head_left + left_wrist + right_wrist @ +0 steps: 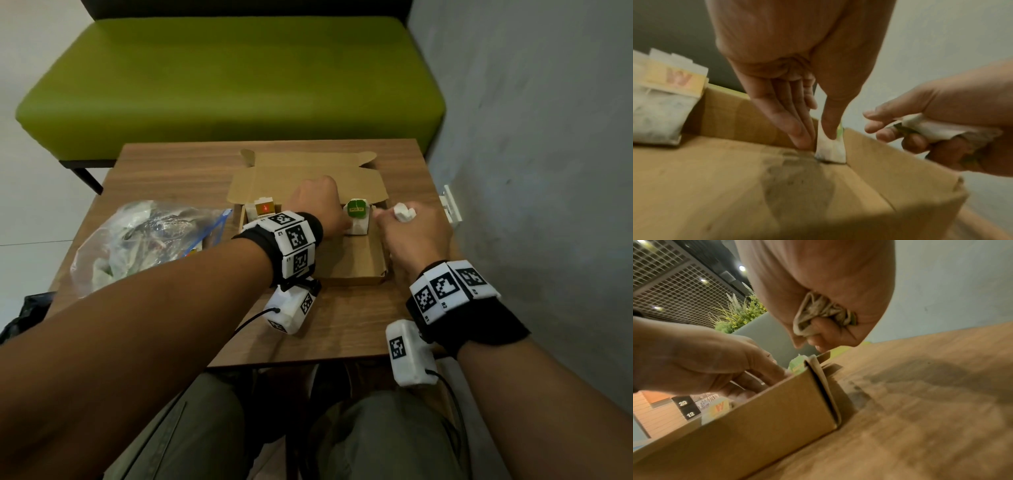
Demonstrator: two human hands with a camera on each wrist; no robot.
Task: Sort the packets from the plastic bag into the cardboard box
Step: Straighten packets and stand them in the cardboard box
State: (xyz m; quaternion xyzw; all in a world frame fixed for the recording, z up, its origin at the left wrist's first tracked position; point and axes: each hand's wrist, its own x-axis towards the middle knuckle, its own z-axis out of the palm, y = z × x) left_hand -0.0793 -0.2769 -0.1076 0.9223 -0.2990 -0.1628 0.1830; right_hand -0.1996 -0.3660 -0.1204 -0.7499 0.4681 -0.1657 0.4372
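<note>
While your left hand [317, 205] is reaching down into the cardboard box [356, 263], its straight fingers [797, 129] and thumb are pinching the green-labelled packets [357, 214] standing upright in the box's far right corner, against the right wall. Your right hand [412, 233] is hovering just outside that right wall, over the table, and it is clenching a crumpled white packet [404, 211] in its curled fingers, with the index finger pointing loosely toward the green-labelled ones; from the right wrist view that packet [818, 313] is bunching out of the fist, a hint of green showing at one edge. Your two hands are sitting close together but are not touching, the box wall running between them. At the box's far left corner a second group, the yellow-labelled packets [263, 209], is standing upright, well apart from the green set, and the floor of the box between and in front of them is showing bare cardboard. The box's lid is lying open and flat toward the far side. To the left of the box, the clear plastic bag [137, 240] is lying slumped on the wooden table [342, 325], with more packets blurred inside it. Beyond the table a green bench [233, 78] is standing against the wall.
</note>
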